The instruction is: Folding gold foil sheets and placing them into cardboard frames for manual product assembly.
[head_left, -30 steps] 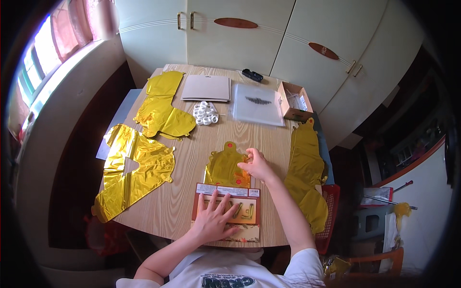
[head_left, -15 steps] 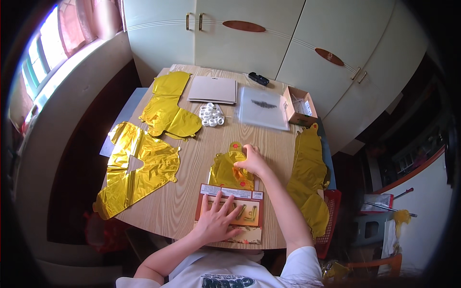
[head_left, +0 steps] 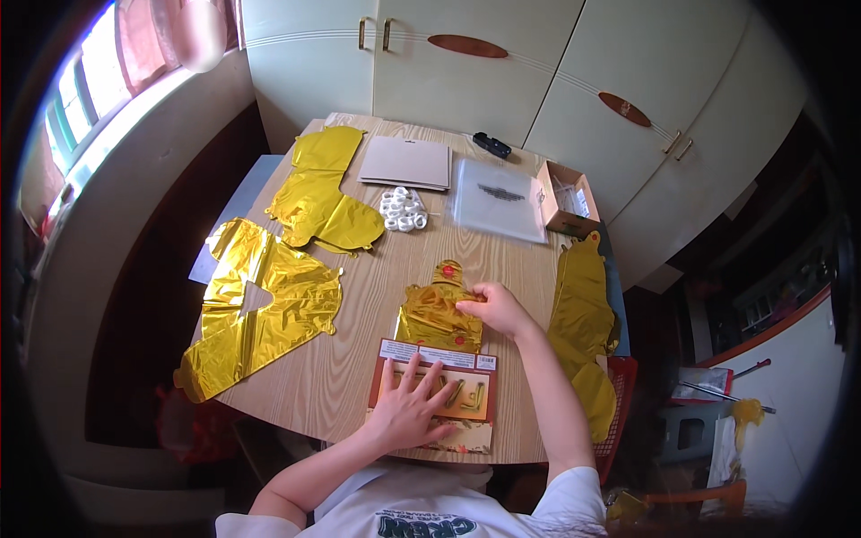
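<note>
A printed cardboard card (head_left: 471,403) lies near the table's front edge, coloured red, orange and cream. My left hand (head_left: 408,412) rests flat on it with the fingers spread. A folded gold foil balloon (head_left: 430,314) with red round spots extends beyond the card's far edge; whether it continues under the card is hidden. At the balloon's right edge, my right hand (head_left: 502,311) pinches the foil between thumb and fingers.
Unfolded gold foil balloons (head_left: 336,215) lie on the left, and another gold balloon (head_left: 583,314) hangs over the right edge. Farther back are cardboard sheets (head_left: 405,161), white rolls (head_left: 404,211), clear plastic bags (head_left: 498,206), an open box (head_left: 574,211) and a black object (head_left: 491,145).
My right hand has shifted from the balloon's upper right part down and slightly right to its edge. The foil there lies flatter. My left hand stays on the card.
</note>
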Demonstrator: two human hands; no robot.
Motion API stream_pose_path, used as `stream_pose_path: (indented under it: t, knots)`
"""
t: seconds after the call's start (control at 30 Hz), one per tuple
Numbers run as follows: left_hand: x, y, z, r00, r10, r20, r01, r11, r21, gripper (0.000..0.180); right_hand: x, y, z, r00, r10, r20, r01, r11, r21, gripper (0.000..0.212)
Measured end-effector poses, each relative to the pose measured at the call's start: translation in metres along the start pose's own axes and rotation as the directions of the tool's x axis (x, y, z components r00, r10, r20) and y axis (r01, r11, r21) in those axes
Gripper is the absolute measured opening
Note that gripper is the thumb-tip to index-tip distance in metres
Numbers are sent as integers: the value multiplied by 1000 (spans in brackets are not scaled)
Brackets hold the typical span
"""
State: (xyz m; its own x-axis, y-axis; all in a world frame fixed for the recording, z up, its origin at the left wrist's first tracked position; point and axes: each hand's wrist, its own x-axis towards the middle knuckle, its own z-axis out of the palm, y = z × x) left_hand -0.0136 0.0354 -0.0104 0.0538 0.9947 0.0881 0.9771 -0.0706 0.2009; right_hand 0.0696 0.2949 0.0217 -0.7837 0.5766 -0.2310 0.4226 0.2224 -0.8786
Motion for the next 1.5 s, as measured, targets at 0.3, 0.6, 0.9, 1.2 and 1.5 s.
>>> stream_pose_path:
  t: [0.3, 0.6, 0.9, 1.2, 1.5]
  knots:
    - [0, 0, -2, 1000, -3, 0, 3, 1000, 2, 74, -43, 15, 18, 974, -191, -123, 179, 979, -102, 49]
    - [0, 0, 2, 1000, 1, -15, -1, 1000, 2, 75, 7, 26, 11, 995, 68, -76, -54, 983, 178, 68]
    - [-1, 0, 2, 1000, 5, -10, -5, 1000, 15, 77, -1, 3, 18, 1000, 16, -13, -15, 992, 127, 38]
    - [2, 0, -3, 984, -29, 173, 39, 998, -54, 79, -97, 17, 63, 766, -640, -64, 575, 726, -377, 16]
    - [-3, -6, 10, 990, 57, -130, -65, 996, -58, 74, -112, 49, 88, 726, -681, -95, 589, 687, -424, 24]
